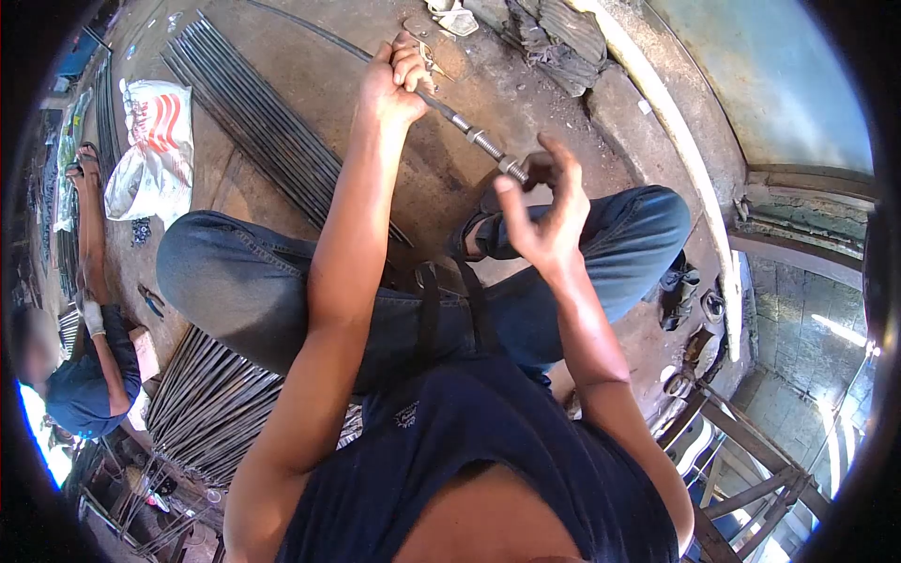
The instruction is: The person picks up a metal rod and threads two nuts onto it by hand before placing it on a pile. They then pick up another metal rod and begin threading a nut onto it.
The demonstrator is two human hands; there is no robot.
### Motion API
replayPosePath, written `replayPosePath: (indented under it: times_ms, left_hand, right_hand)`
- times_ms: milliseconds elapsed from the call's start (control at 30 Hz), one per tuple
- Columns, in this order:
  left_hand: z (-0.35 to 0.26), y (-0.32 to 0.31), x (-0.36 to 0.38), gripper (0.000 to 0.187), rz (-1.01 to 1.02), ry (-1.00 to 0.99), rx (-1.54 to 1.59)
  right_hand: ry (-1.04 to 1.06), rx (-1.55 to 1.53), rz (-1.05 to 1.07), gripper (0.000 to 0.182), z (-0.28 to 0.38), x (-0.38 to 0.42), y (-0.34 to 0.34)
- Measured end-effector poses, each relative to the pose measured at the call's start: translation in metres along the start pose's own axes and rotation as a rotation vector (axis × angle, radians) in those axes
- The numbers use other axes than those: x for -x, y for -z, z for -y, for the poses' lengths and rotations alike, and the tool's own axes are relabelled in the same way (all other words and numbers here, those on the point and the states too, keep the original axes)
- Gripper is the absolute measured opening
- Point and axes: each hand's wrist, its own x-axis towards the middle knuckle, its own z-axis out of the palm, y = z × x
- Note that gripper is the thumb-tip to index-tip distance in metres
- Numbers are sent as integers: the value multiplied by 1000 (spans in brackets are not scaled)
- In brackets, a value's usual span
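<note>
My left hand (399, 83) is wrapped round a long dark metal rod (435, 102), which slants from the top of the view down to the right. Silvery threaded fittings (486, 144) sit on the rod's lower end, with a nut-like piece (513, 169) at the tip. Beside that tip, my right hand (547, 208) has its thumb and fingers spread apart, the thumb close to the end piece. Whether the thumb touches it I cannot tell.
Bundles of rods lie on the floor at the upper left (253, 113) and lower left (206, 399). A white sack (155, 150), pliers (150, 300) and a seated person (89, 375) are at the left. A pale curved pole (685, 155) lies at the right.
</note>
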Motion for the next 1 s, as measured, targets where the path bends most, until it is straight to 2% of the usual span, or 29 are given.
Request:
replayPosePath:
  times_ms: [67, 100, 133, 200, 233, 267, 333, 367, 467, 500, 533, 600, 633, 700, 833, 900, 933, 1000]
  left_hand:
    - [0, 1, 1, 45, -14, -25, -54]
    - [-1, 2, 1, 45, -16, -25, -53]
    - [-1, 2, 0, 45, -10, -13, -37]
    - [-1, 2, -1, 46, -3, 1, -22]
    - [-1, 2, 0, 47, 13, 19, 3]
    - [-1, 2, 0, 48, 29, 37, 27]
    - [-2, 1, 0, 49, 32, 37, 19]
    - [-2, 2, 0, 49, 29, 37, 13]
    - [-2, 3, -1, 45, 28, 8, 41]
    - [-2, 4, -2, 45, 29, 8, 40]
    - [-2, 6, -2, 45, 38, 15, 44]
    - [-2, 4, -2, 45, 48, 24, 46]
    - [-2, 3, -2, 46, 25, 18, 16]
    - [-2, 2, -1, 48, -2, 8, -13]
    - [0, 3, -1, 48, -23, 4, -8]
    - [-1, 6, -1, 47, -31, -3, -17]
    - [-1, 8, -2, 45, -15, 7, 2]
    - [-2, 6, -3, 44, 2, 20, 21]
  right_hand:
    - [772, 313, -228, 54, -6, -11, -3]
    - [882, 384, -275, 55, -9, -17, -4]
    - [881, 385, -275, 55, -10, -14, -4]
    - [561, 228, -158, 58, -4, -4, -7]
    - [-31, 123, -34, 57, 8, 5, -1]
    - [-31, 121, -34, 57, 5, 5, -3]
    - [514, 233, -134, 55, -6, -1, -5]
    - [668, 246, -150, 55, -4, -8, -6]
    - [763, 250, -200, 53, -16, -13, -10]
    - [510, 237, -203, 50, -6, -4, -10]
    - [64, 165, -88, 48, 8, 3, -3]
    - [439, 236, -57, 48, -3, -4, -3]
    - [441, 237, -58, 48, -6, -8, -5]
    - [717, 282, -260, 49, -8, -16, -11]
    - [786, 271, -255, 52, -6, -15, -12]
    - [-135, 93, -9, 53, 13, -3, -6]
    - [-134, 91, -9, 53, 10, -5, -8]
    - [500, 247, -92, 51, 5, -11, -10]
